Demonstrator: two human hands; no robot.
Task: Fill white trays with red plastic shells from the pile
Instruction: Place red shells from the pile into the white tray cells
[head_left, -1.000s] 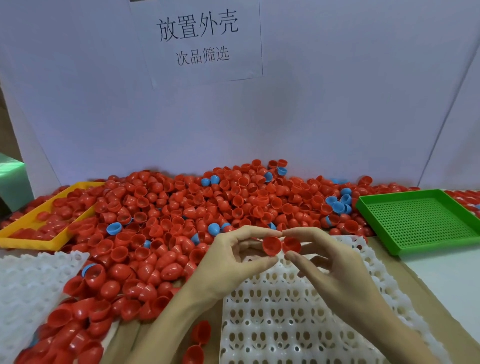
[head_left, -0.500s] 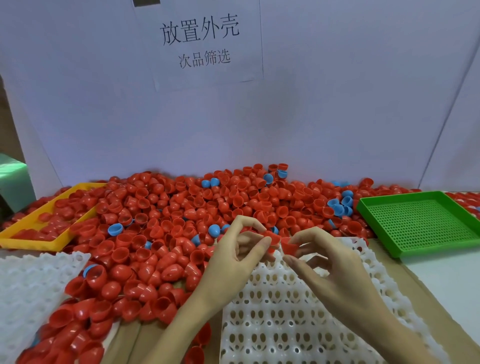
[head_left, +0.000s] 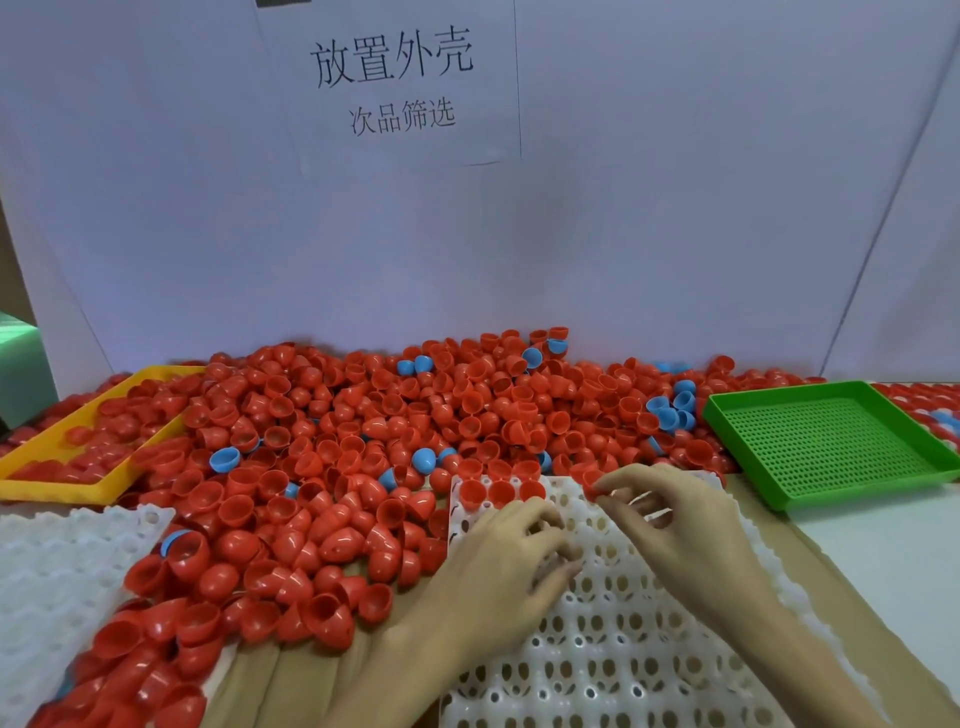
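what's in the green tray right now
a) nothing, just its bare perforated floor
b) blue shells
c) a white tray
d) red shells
a: the green tray at the right shows only its perforated floor, while the red shells lie heaped beside it on the table.

2 white trays: one under the hands (head_left: 613, 649), one at left (head_left: 57, 571). 1 yellow tray (head_left: 111, 486), 1 green tray (head_left: 831, 441). 3 red shells (head_left: 501, 491) seated in the centre tray's far row. Loose red shells in pile (head_left: 363, 441): too many to count. Blue shells (head_left: 224, 460): approx a dozen visible. 2 hands, 1 paper sign (head_left: 395, 78)
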